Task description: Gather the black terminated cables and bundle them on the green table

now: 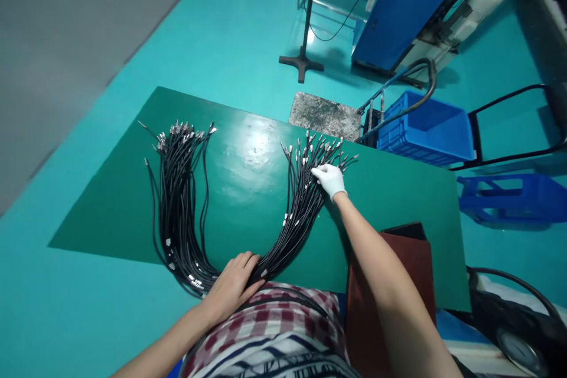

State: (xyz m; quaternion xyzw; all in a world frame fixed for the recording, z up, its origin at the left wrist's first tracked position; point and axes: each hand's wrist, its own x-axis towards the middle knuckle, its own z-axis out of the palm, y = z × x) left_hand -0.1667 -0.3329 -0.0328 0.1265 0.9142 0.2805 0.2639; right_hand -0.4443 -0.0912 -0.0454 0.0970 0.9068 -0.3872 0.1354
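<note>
A large bundle of black cables (175, 195) with silvery connector ends lies in a U shape on the green table (241, 224), its bend at the near edge by my body. My bare left hand (234, 277) lies over the bend, fingers curled across the cables and thumb on the near side. At the right end of the bundle, my right hand (328, 179) wears a white glove. Its thumb and fingers are pinched together among the cables just below the connector tips; the exact cable end between them is too small to make out. Small white tags show along the cables.
A dark red box-like object (411, 260) stands at the table's right, under my right forearm. Beyond the far edge are a speckled stool top (325, 113), a blue crate (425, 130), a stand (302, 62) and a blue machine (401, 12). A blue plastic stool (518, 198) is farther right.
</note>
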